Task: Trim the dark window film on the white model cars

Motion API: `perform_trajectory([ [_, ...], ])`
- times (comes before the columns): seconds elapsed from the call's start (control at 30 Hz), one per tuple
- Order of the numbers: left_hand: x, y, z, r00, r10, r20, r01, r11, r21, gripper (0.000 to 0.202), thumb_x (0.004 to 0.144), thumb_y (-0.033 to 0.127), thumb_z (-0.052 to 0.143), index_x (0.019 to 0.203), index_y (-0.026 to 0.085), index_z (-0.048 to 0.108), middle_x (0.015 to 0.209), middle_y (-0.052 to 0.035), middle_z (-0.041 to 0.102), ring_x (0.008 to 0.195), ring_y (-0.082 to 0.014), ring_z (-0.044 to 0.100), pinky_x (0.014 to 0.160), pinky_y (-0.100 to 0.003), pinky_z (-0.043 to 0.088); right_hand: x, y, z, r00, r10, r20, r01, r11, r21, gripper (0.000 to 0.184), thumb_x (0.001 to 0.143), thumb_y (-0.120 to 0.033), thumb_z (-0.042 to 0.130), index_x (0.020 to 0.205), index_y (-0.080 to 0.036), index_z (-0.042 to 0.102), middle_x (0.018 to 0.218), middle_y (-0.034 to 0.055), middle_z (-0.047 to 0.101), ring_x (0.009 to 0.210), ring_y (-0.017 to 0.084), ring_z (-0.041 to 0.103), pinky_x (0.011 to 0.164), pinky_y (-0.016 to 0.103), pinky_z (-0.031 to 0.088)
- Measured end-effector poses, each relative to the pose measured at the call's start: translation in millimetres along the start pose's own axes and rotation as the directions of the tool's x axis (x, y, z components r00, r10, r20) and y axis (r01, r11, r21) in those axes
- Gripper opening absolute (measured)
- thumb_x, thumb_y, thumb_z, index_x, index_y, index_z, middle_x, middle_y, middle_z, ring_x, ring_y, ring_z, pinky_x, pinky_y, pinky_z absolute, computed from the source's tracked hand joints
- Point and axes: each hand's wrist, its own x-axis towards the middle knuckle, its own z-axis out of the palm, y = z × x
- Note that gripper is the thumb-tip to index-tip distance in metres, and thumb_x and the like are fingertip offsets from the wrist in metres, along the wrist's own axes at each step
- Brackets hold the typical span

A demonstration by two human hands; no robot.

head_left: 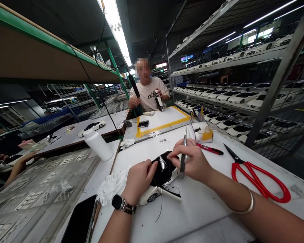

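A white model car [148,195] with a glossy black top [163,168] rests on the white worktop [197,216]. Its door [171,194] stands swung out, and a thin dark strand lies beside it. My left hand [139,173] is closed on the car's near left side, thumb against the black part. In my right hand [195,160], metal tweezers [183,163] are held with the tips pointing up and away. That hand's thumb and forefinger also meet at the edge of the black top; whether they pinch a small part there is hidden.
Red-handled scissors [263,179] and a red cutter [210,149] lie to the right. A white bottle [98,145], crumpled white cloth [114,185] and a phone [81,219] are at left. Across the table a person [150,89] holds another model car. Racks of white cars [233,96] stand at right.
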Motion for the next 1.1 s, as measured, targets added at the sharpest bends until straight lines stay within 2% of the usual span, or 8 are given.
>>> perform_trajectory([
  [0.1,0.5,-0.3,0.5,1.000,0.006,0.003,-0.006,1.000,0.001,0.044,0.093,0.049,0.028,0.067,0.018,0.046,0.064,-0.0003,0.057,0.059,-0.0122,0.047,0.056,-0.025,0.022,-4.2,-0.7,5.9,0.990,-0.139,-0.001,0.139,0.989,-0.040,0.010,0.072,-0.010,0.060,0.071,-0.019,0.065,0.069,-0.0011,0.062,0.078,0.013,0.057,0.081,0.034,0.033],
  [0.2,0.8,-0.6,0.1,1.000,0.003,0.010,-0.003,1.000,0.001,0.044,0.093,0.049,0.028,0.067,0.018,0.047,0.065,-0.0007,0.058,0.059,-0.0123,0.048,0.056,-0.025,0.022,-5.8,1.6,8.4,0.982,-0.188,0.007,0.188,0.978,-0.087,0.010,0.074,-0.011,0.058,0.071,-0.019,0.065,0.072,0.0005,0.064,0.077,0.013,0.057,0.081,0.034,0.033],
  [0.5,1.1,0.2,0.3,1.000,0.017,-0.007,-0.017,1.000,0.006,0.045,0.093,0.048,0.029,0.066,0.018,0.048,0.063,-0.0006,0.057,0.057,-0.0116,0.046,0.056,-0.025,0.022,-8.6,6.9,11.6,0.975,-0.219,0.028,0.221,0.961,-0.164,0.011,0.076,-0.013,0.057,0.072,-0.019,0.066,0.078,0.0023,0.065,0.074,0.013,0.056,0.081,0.034,0.034],
  [0.83,0.3,-0.6,0.7,1.000,0.019,-0.011,-0.019,1.000,0.008,0.045,0.094,0.048,0.029,0.066,0.018,0.046,0.063,0.0000,0.057,0.056,-0.0115,0.046,0.055,-0.025,0.022,-7.9,5.4,11.4,0.971,-0.237,0.035,0.239,0.962,-0.132,0.012,0.075,-0.009,0.056,0.073,-0.019,0.064,0.068,-0.0013,0.062,0.079,0.013,0.058,0.081,0.033,0.033],
  [1.1,0.5,0.0,0.6,1.000,0.013,-0.010,-0.013,1.000,0.005,0.045,0.093,0.049,0.028,0.065,0.018,0.043,0.062,-0.0003,0.056,0.056,-0.0115,0.045,0.055,-0.025,0.021,-8.9,6.2,14.0,0.968,-0.247,0.034,0.249,0.961,-0.122,0.012,0.076,-0.010,0.056,0.073,-0.019,0.063,0.070,-0.0020,0.062,0.079,0.012,0.059,0.082,0.032,0.033],
])
